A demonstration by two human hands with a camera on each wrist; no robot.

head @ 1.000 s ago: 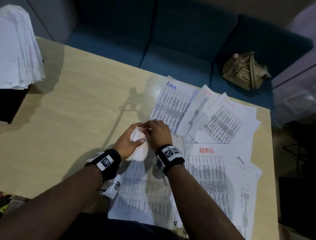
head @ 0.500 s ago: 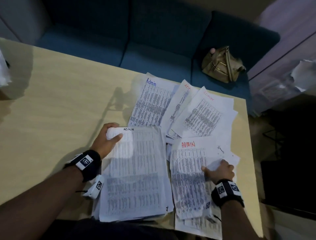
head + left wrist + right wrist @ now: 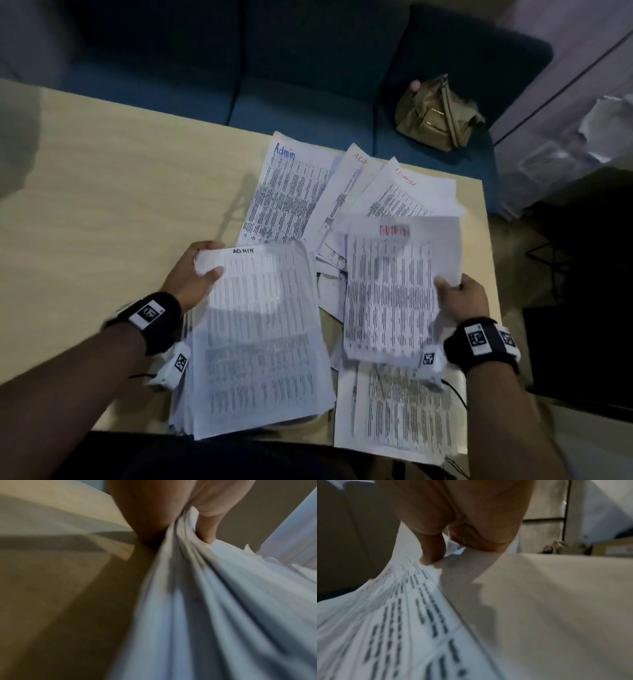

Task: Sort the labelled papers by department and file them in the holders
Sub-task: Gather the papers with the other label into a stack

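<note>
My left hand (image 3: 197, 274) grips the top left corner of a thick stack of printed papers (image 3: 260, 342) headed ADMIN in black; the left wrist view shows thumb and fingers pinching the stack's edge (image 3: 185, 524). My right hand (image 3: 457, 294) pinches the right edge of a sheet headed ADMIN in red (image 3: 390, 291), lifted off the table and blurred; the right wrist view shows my thumb on that sheet (image 3: 399, 601). More ADMIN sheets (image 3: 291, 195) lie fanned on the wooden table (image 3: 120, 205) behind. No holder is in view.
A printed sheet (image 3: 404, 411) lies under the lifted one at the table's front right corner. A blue sofa (image 3: 308, 68) stands behind the table with a tan handbag (image 3: 435, 116) on it. The table's right edge is close to my right hand.
My right hand left the stack, went right to the red-headed ADMIN sheet and has lifted it by its right edge. My left hand keeps its grip on the stack.
</note>
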